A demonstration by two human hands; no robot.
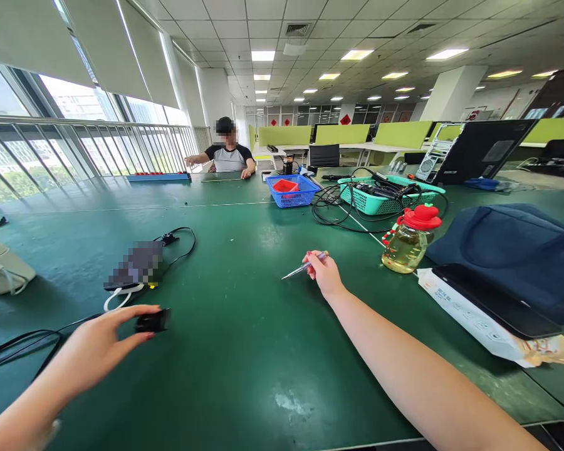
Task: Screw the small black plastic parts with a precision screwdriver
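At the lower left, my left hand (106, 341) has its thumb and fingers around a small black block-like object (151, 321), gripping it at its edges just over the green table (244, 376). My right hand (322, 269) is further forward, right of the middle. Its fingers are closed around a slim screwdriver (297, 272) with a clear handle, whose metal tip points left and down toward the tabletop. Beyond my left hand lies a dark device (136, 266), partly pixelated, with a white cable and a black cable.
A red-lidded bottle (404, 247), a phone (496, 299) on a white packet and a blue bag (512, 250) stand right. Blue (294, 195) and green (371, 203) baskets and black cables lie ahead. A person (228, 156) sits across. A pale pouch (2, 269) is left.
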